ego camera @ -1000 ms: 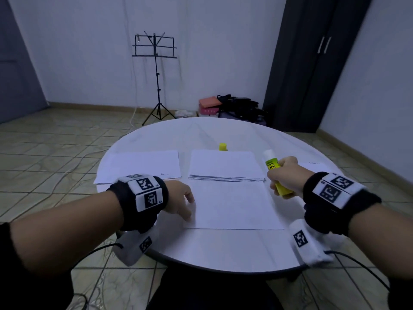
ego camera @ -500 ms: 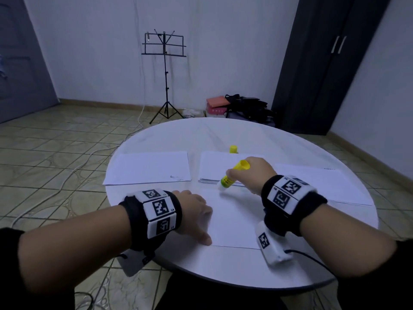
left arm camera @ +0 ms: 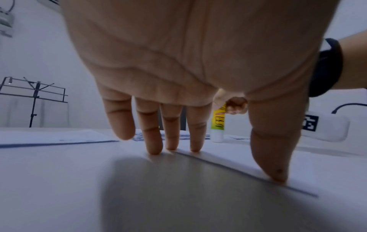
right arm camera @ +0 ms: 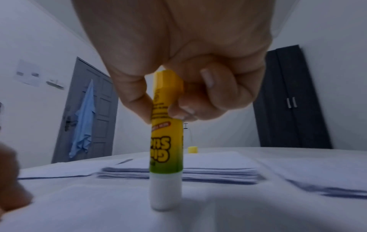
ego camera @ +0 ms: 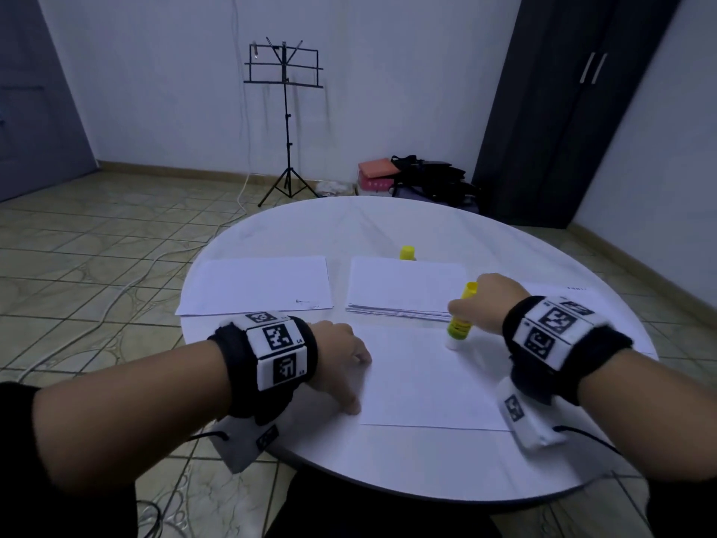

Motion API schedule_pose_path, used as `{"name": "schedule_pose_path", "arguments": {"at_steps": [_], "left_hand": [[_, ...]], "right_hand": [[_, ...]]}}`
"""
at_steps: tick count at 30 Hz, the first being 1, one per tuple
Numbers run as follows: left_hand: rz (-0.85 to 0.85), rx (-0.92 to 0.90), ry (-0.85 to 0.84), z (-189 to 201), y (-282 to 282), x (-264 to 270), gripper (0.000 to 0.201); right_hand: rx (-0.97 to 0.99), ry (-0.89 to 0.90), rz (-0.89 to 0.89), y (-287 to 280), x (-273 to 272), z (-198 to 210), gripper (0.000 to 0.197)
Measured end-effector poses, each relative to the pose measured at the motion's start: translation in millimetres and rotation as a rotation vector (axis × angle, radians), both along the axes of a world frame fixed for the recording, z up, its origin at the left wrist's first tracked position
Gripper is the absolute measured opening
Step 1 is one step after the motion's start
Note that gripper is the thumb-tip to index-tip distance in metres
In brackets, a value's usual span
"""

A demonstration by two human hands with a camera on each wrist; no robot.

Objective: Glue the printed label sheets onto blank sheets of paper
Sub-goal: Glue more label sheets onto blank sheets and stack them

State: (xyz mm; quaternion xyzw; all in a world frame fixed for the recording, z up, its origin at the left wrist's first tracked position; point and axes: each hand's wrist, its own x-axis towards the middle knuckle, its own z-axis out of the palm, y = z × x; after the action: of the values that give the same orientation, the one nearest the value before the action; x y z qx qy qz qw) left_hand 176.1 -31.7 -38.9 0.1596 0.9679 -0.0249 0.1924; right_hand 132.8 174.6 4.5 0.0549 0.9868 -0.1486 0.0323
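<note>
A blank white sheet (ego camera: 423,378) lies in front of me on the round table (ego camera: 349,227). My right hand (ego camera: 481,304) grips a yellow glue stick (ego camera: 459,324) upside down, its white tip pressed on the sheet's far right part; the stick (right arm camera: 166,141) stands nearly upright in the right wrist view. My left hand (ego camera: 341,366) rests on the sheet's left edge, straight fingertips (left arm camera: 195,147) and thumb pressing the paper down. The stick's yellow cap (ego camera: 407,252) stands behind a paper stack (ego camera: 405,289).
A single sheet (ego camera: 256,285) with a small print mark lies at the left back. Another sheet (ego camera: 558,293) lies at the right, mostly hidden by my right wrist. A music stand (ego camera: 285,122), bags and a dark wardrobe (ego camera: 562,110) are beyond the table.
My right hand turned the glue stick tip-down, swung it left over the sheet, then drew it right to the far right part. My left hand stayed on the left edge.
</note>
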Motion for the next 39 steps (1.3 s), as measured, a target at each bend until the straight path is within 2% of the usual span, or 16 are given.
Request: {"name": "schedule_pose_path", "arguments": {"at_steps": [3,5,10,15,18,21,23,25,28,33,36,39], "left_hand": [[0.037,0.039,-0.003,1,0,-4,0.093],[0.045,0.004,-0.017,3,0,-7,0.095],[0.03,-0.085,-0.036,8,3,-6,0.096],[0.047,-0.094,-0.045,16,6,2,0.088],[0.031,-0.106,-0.088,19,7,2,0.082],[0.031,-0.143,-0.052,14,9,-2,0.094],[0.041,-0.161,-0.02,13,10,-4,0.111],[0.031,-0.175,-0.016,14,11,-6,0.117],[0.008,-0.234,-0.034,16,14,-8,0.113],[0.002,-0.279,-0.039,17,19,-7,0.109],[0.016,-0.258,-0.038,16,19,-7,0.106],[0.003,-0.265,-0.051,16,19,-9,0.107]], "right_hand": [[-0.004,-0.006,-0.065,19,4,1,0.024],[-0.035,0.022,-0.032,16,8,1,0.023],[-0.18,0.072,0.237,-32,28,6,0.016],[-0.147,-0.018,0.456,-76,49,-5,0.033],[-0.121,-0.035,0.535,-79,60,-7,0.031],[-0.106,-0.071,0.581,-65,71,-2,0.025],[-0.088,-0.071,0.564,-48,76,-1,0.023],[-0.091,-0.074,0.517,-27,77,-1,0.022],[-0.119,-0.085,0.421,10,76,-1,0.018],[-0.148,-0.148,0.264,58,64,5,0.026],[-0.226,-0.116,0.141,68,46,7,0.021],[-0.223,-0.057,0.079,67,29,3,0.027]]}}
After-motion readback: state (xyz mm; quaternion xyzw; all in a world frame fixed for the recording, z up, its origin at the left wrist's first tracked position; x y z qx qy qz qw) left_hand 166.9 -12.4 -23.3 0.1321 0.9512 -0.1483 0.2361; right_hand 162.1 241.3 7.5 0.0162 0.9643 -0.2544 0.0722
